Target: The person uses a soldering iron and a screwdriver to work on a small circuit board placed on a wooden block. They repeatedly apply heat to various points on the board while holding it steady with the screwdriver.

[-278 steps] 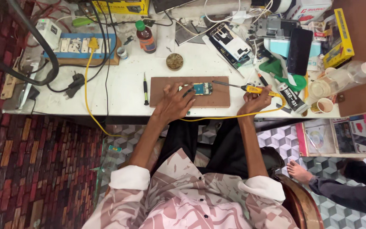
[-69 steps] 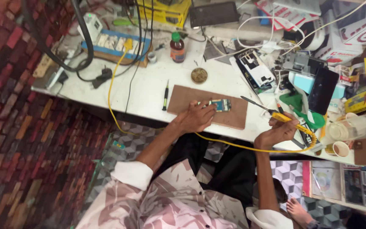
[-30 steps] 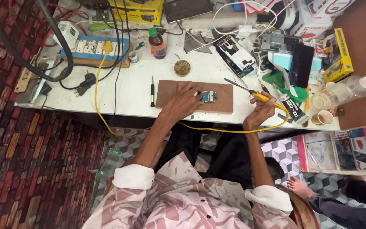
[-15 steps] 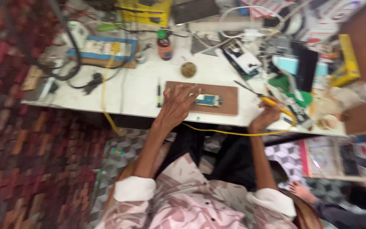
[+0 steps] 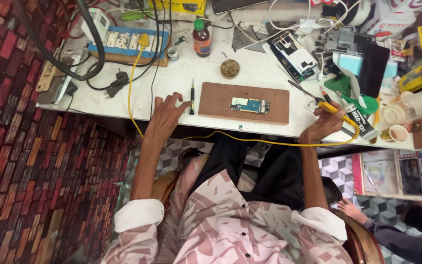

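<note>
Resting on the white worktop [image 5: 181, 80]: left hand [image 5: 164, 117], fingers spread and holding nothing, fingertips just beside a small black-handled screwdriver [image 5: 192, 97].

Right hand [image 5: 321, 128]: fingers closed around a yellow-handled soldering iron [image 5: 332, 108], its thin metal tip pointing up-left, well apart from the board; its yellow cable [image 5: 250, 140] trails along the table edge.

Work piece: small blue-and-silver circuit board [image 5: 249, 104], lying flat near the middle of a brown rectangular wooden slab [image 5: 243, 102], untouched by either hand.

Progress, as judged: board laid out and iron in hand, yet no tool meets the board; soldering appears paused or unfinished.

Hard to make out: solder joints and board detail too small; iron tip blends into clutter; a round tin [image 5: 229, 68] shows unclear contents; items at the right edge are cut off.
</note>
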